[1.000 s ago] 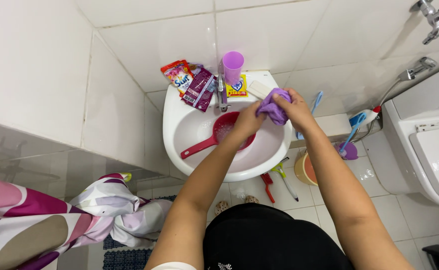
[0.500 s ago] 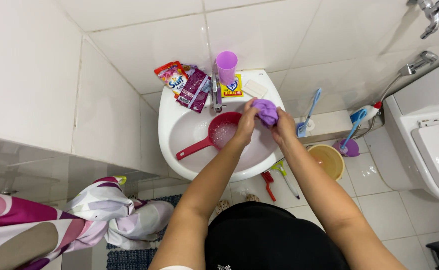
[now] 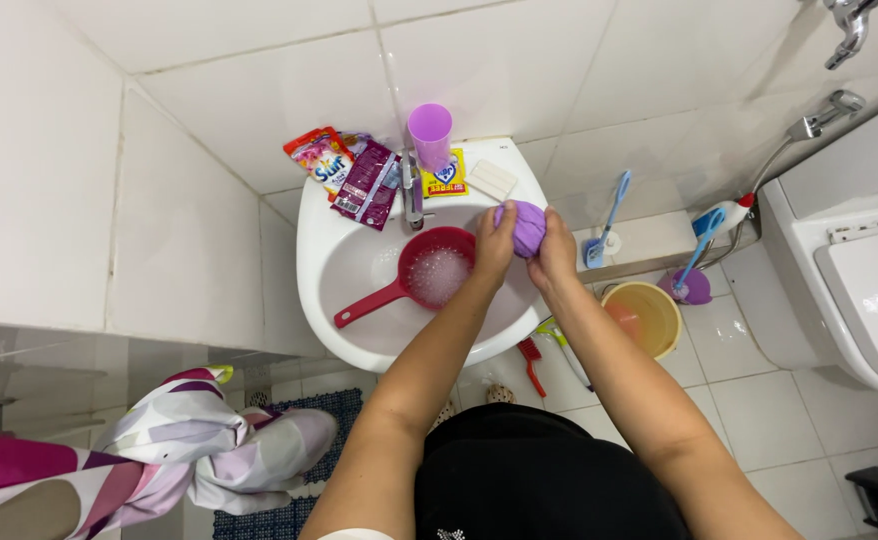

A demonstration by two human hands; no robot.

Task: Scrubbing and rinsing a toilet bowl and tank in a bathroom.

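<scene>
Over the right side of the white washbasin [image 3: 319, 290], a bunched purple cloth [image 3: 525, 226] was gripped between both hands. It was pinched from one side by the left hand [image 3: 496, 245], fingers curled tight onto the fabric, and clasped from the other by the right hand [image 3: 557, 250], closed around it just as firmly, so the wad was squeezed between the two palms above the basin's rim. Just beside the left hand, down in the bowl, a red strainer ladle [image 3: 429, 275] was seen lying with foam in its cup and its handle angled toward the near left. Behind it, a metal tap [image 3: 412, 195] was mounted at the back of the basin. Along that back ledge, a purple plastic cup [image 3: 430, 134] was stood upright, a yellow sachet [image 3: 446, 178] and a pale soap bar [image 3: 491, 180] were laid to its right, and a red packet [image 3: 317, 156] and a dark maroon packet [image 3: 367, 185] were spread to its left. On the tiled floor to the right of the basin, a yellow bucket [image 3: 643, 318] was placed, with a blue brush [image 3: 607, 220] propped on the low ledge near it. At lower left, a patterned cloth [image 3: 199, 440] in pink and white was draped.
</scene>
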